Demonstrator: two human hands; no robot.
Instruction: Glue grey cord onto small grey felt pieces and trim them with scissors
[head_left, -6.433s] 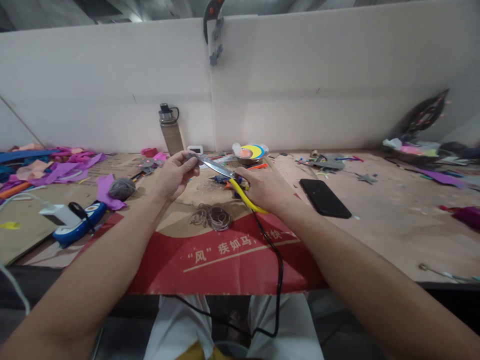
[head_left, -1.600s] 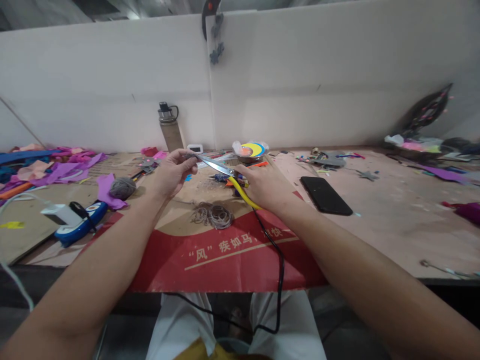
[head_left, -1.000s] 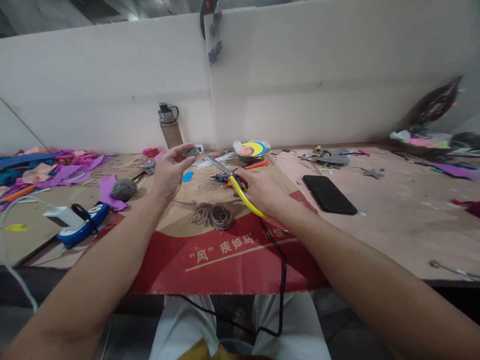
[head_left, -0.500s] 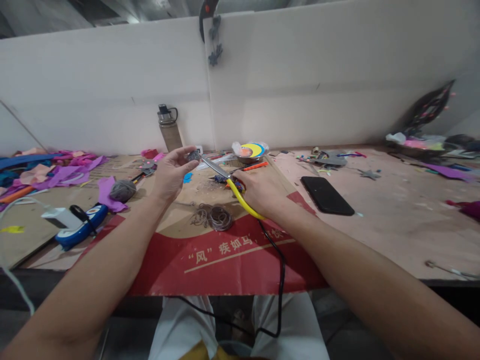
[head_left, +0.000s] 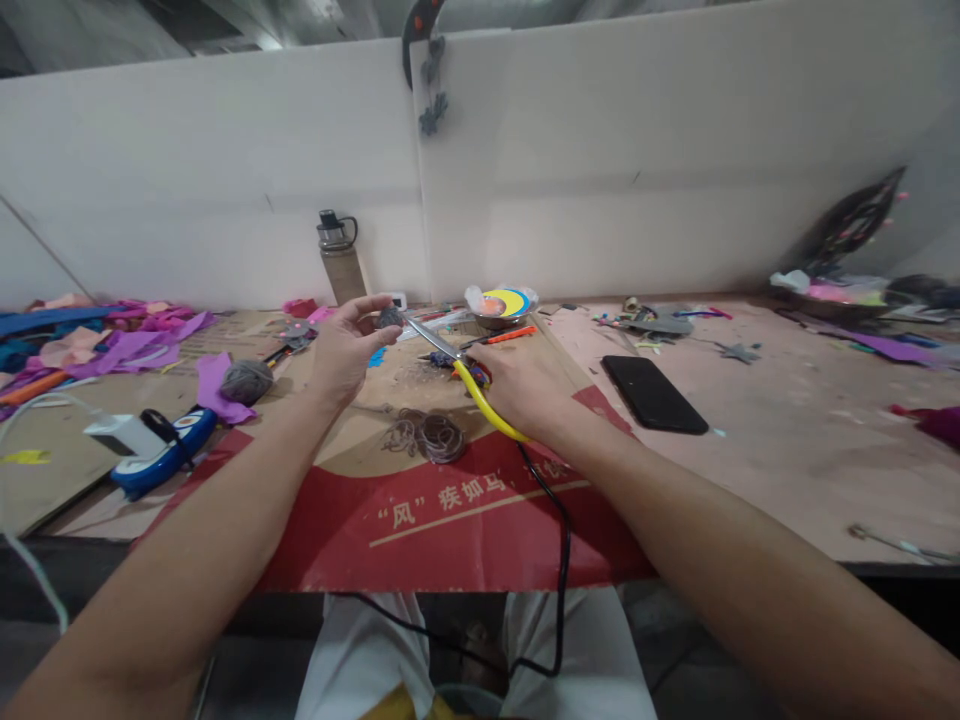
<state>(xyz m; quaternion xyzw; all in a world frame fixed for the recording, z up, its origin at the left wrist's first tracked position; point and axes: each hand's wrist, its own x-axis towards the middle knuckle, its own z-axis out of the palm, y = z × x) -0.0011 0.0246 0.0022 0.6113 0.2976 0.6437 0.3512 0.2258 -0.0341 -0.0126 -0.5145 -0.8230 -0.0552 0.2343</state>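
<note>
Between the thumb and fingers of my left hand [head_left: 346, 345] is a small dark grey fuzzy piece [head_left: 390, 316]; its exact kind is too small to make out. My right hand [head_left: 510, 385] is closed on yellow-handled scissors [head_left: 480, 395], whose metal blades point up and left, with their tips close to the grey piece. Whether the tips touch it I cannot tell. Below the hands, a loose coil of grey-brown cord [head_left: 439, 438] lies on the red and brown cardboard [head_left: 465, 550]. A tool with a dark tip, partly behind my right hand, lies by the scissors.
A black phone [head_left: 654, 393] lies to the right, near a grey felt star [head_left: 739, 352]. At left are a grey yarn ball [head_left: 246, 381], purple felt scraps [head_left: 142, 345] and a blue power strip [head_left: 166, 455]. A bottle [head_left: 341, 262] stands at the back. A black cable [head_left: 564, 560] hangs over the front edge.
The scissor tips have come slightly away from the grey piece, and more of that piece shows between my left fingers. Otherwise the hands have hardly moved.
</note>
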